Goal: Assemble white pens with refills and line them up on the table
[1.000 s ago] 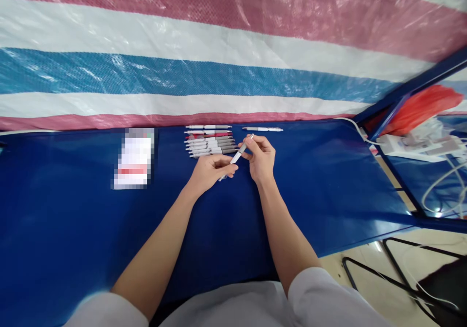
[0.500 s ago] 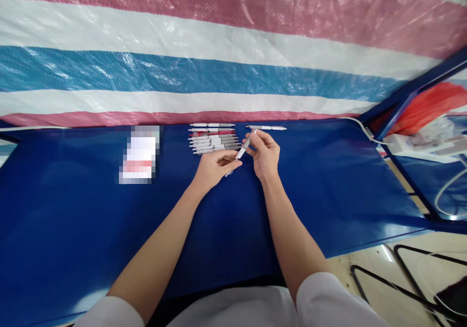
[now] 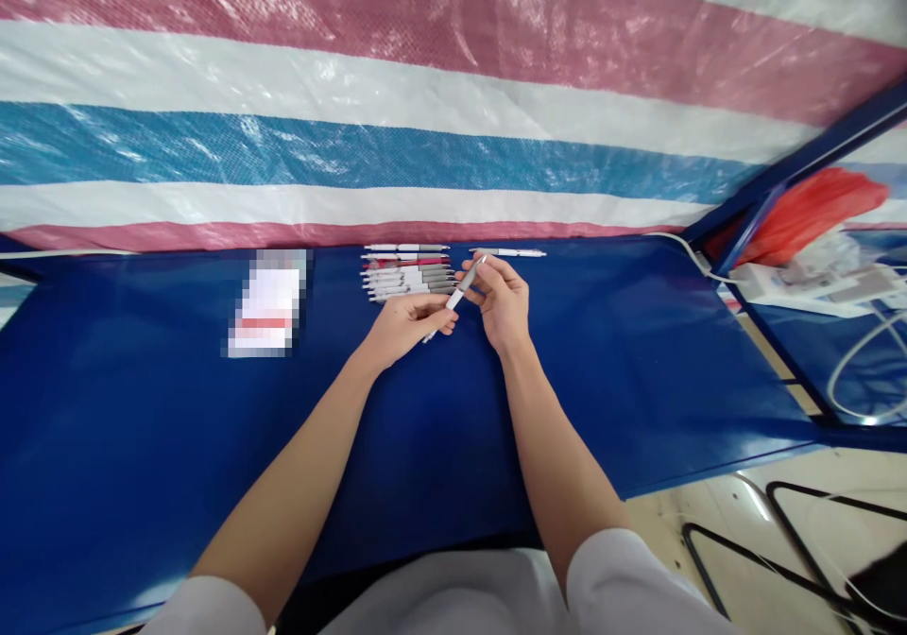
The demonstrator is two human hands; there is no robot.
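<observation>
Between my two hands a white and grey pen [image 3: 464,287] is held at a slant above the table. My left hand [image 3: 406,331] pinches its white lower part, and the lower end sticks out below the fingers. My right hand [image 3: 504,300] is closed on the grey upper end with thumb and fingertips. Just behind my left hand lies a row of several pens [image 3: 405,276], white with grey parts, one of them red. A single white pen [image 3: 521,252] lies apart from them, behind my right hand.
A blurred-out white and pink item [image 3: 265,309] lies on the blue table [image 3: 177,465] at the left. A striped plastic sheet [image 3: 397,144] hangs along the back. At the right are a blue frame, a red bag [image 3: 814,210], white cables and a power strip.
The pen and both hands have shifted slightly left in view, along with the whole scene. More of the pen's lower end now shows beneath my left hand. Both hands keep hold of it.
</observation>
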